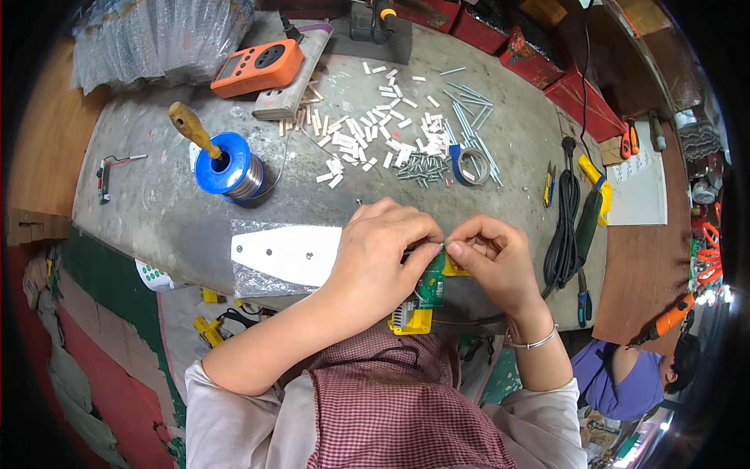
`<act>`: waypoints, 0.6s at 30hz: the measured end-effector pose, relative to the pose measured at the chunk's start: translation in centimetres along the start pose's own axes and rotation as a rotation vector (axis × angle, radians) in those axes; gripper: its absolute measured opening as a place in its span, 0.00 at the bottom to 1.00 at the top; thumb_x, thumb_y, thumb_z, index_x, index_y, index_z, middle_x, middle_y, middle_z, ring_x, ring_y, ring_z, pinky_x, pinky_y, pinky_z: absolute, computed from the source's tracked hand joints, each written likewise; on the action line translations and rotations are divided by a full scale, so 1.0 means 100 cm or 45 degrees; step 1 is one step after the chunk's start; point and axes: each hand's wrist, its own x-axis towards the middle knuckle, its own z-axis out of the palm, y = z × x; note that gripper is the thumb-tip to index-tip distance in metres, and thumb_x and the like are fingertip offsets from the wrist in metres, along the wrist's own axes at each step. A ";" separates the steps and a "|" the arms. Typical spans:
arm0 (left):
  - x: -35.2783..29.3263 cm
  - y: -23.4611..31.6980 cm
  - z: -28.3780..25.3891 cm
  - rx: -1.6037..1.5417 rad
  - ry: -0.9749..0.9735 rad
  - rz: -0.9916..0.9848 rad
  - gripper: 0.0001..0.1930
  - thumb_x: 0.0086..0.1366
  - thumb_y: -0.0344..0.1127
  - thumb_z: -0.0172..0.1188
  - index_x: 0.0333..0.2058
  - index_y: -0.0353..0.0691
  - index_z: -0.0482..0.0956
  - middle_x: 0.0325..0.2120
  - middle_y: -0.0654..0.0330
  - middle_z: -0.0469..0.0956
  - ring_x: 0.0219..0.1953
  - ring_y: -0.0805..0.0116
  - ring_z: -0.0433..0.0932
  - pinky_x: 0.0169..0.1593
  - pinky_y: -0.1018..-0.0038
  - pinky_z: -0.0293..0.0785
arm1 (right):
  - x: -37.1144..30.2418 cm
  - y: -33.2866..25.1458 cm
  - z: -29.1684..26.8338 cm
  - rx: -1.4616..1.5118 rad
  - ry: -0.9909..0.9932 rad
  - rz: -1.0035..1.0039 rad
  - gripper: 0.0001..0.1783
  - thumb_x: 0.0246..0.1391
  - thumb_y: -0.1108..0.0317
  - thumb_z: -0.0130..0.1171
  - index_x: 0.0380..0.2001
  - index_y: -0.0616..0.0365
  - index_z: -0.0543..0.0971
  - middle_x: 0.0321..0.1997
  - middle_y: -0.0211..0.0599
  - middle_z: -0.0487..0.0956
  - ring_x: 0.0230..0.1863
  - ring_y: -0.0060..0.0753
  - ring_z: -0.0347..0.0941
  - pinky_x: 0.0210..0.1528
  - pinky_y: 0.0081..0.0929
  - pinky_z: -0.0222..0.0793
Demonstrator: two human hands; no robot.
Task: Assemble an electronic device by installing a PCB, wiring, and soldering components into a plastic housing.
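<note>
A small green circuit board (433, 289) stands at the table's near edge, with a grey finned metal part (403, 315) and a yellow plastic piece (416, 323) below it. My left hand (387, 242) is closed over the board's upper left corner, thumb and fingers pinching there. Against its fingertips my right hand (497, 254) is pinched shut at the board's top right corner. What lies between the right fingertips is too small to make out. Another bit of yellow plastic (455, 267) shows beneath the right fingers. Left of my left hand, a white tapered plate (289, 254) with three screws lies on bubble wrap.
Beyond my hands lie scattered white strips (351, 141), a pile of screws (424, 169), metal rods (469, 133) and a tape roll (473, 166). A blue solder spool (226, 168) and orange meter (258, 69) stand left. A coiled black cable (564, 234) lies right; a person (621, 379) sits beyond.
</note>
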 end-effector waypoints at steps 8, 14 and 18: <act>0.005 -0.004 0.003 0.103 -0.017 0.286 0.07 0.48 0.25 0.65 0.28 0.39 0.79 0.26 0.59 0.76 0.34 0.58 0.74 0.39 0.64 0.69 | 0.008 -0.003 -0.014 0.307 -0.223 0.274 0.05 0.56 0.75 0.62 0.34 0.64 0.76 0.27 0.24 0.75 0.27 0.09 0.67 0.28 0.11 0.64; 0.006 -0.008 0.001 0.192 0.078 0.368 0.09 0.45 0.23 0.64 0.27 0.39 0.78 0.25 0.60 0.75 0.34 0.58 0.74 0.38 0.66 0.69 | 0.003 -0.013 -0.005 0.205 -0.232 0.333 0.09 0.54 0.71 0.63 0.37 0.61 0.76 0.27 0.26 0.74 0.26 0.17 0.71 0.25 0.18 0.66; 0.008 -0.008 -0.002 -0.168 -0.055 0.062 0.06 0.48 0.22 0.64 0.26 0.37 0.77 0.23 0.60 0.77 0.31 0.63 0.74 0.36 0.71 0.70 | -0.003 -0.011 -0.001 -1.125 0.030 -0.788 0.13 0.48 0.71 0.65 0.39 0.58 0.77 0.29 0.33 0.77 0.27 0.31 0.75 0.27 0.28 0.71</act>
